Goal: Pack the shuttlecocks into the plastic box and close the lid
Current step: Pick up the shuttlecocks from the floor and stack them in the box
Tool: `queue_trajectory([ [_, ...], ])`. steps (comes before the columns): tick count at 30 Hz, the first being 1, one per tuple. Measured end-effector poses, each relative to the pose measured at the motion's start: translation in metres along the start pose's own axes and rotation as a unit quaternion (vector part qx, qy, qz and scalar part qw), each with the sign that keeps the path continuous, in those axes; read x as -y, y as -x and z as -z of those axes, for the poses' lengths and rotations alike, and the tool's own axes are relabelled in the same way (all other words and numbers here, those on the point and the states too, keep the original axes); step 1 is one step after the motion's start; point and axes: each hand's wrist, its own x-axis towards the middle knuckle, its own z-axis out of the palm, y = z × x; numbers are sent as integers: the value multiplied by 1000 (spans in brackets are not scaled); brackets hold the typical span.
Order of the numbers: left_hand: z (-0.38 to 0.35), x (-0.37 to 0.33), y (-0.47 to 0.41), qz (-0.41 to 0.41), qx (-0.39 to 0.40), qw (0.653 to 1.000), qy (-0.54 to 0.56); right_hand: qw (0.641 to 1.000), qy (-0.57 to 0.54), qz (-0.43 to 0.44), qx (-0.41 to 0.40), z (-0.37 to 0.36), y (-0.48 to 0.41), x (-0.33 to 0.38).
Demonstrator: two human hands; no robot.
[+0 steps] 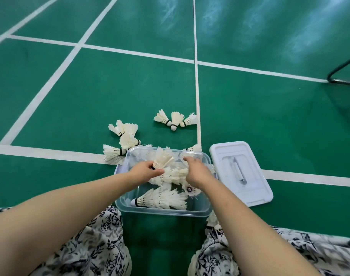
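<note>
1. Clear plastic box (pixel 162 212) stands open on the green court floor (pixel 90 96), between the person's knees, which are covered in black-and-white patterned fabric (pixel 94 246).
2. White rectangular plastic lid (pixel 255 188) with a grey handle lies flat on the floor just beside the box's right wall. It is off the box.
3. Left hand (pixel 148 170) is over the far-left part of the box. Thumb and fingers are curled round the cork end of a white feather shuttlecock (pixel 163 158), whose feathers point up and away.
4. Right hand (pixel 197 171) is over the far-right part of the box, with its fingers bent down near the far rim. The back of the hand hides the tips, so I cannot tell whether they hold anything.
5. Inside the box, a nested row of shuttlecocks (pixel 162 199) lies along the near wall, cork toward the near-left corner. A second bunch (pixel 173 175) lies across the middle, below both hands.
6. On the floor beyond the far wall is a group of three shuttlecocks (pixel 175 119), corks toward the box.
7. A cluster of loose shuttlecocks (pixel 125 134) sits off the far-left corner. A single shuttlecock (pixel 112 152) lies on the white court line (pixel 50 151).
8. Black metal frame (pixel 341 76) rests on the floor, well apart, far right.
</note>
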Motion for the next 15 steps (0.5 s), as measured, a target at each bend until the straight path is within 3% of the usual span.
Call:
queue_trajectory([
  [5, -8, -18, 12, -61, 0, 998, 25, 970, -238, 49, 22, 32, 19, 17],
  [12, -16, -37, 27, -119, -23, 992, -18, 960, -269, 32, -75, 15, 32, 22],
  [15, -6, -34, 24, -185, -64, 976, -96, 981, -182, 40, -61, 16, 39, 15],
])
